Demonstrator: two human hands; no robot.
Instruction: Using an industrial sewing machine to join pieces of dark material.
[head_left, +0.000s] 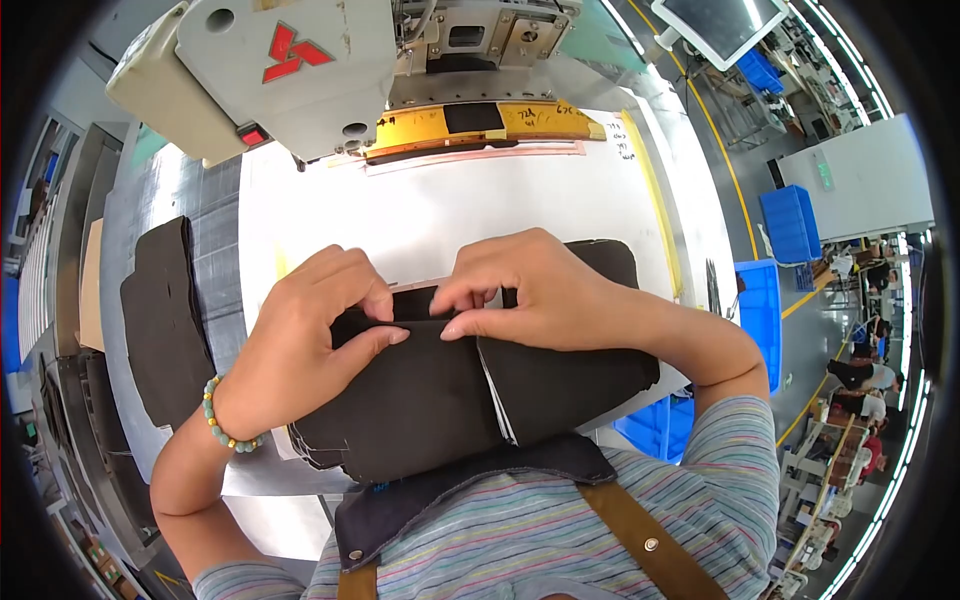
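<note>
My left hand point(305, 360), with a beaded bracelet at the wrist, grips the folded upper edge of a dark fabric piece point(400, 420) at the near middle of the work surface. My right hand point(535, 290) pinches the same edge a little to the right, fingertips curled over it and thumb on the near side. The piece lies over stacked dark panels point(590, 390), which have a pale slit between them at the middle. Another stack of dark cut pieces point(165, 330) lies to the left on the metal table.
A machine head point(280, 65) overhangs the back left, beside a yellow template point(545, 118) on a white board point(450, 210). Blue bins point(755, 320) stand to the right. A monitor point(720, 25) is at the top right. Other people point(865, 375) are at distant workstations on the right.
</note>
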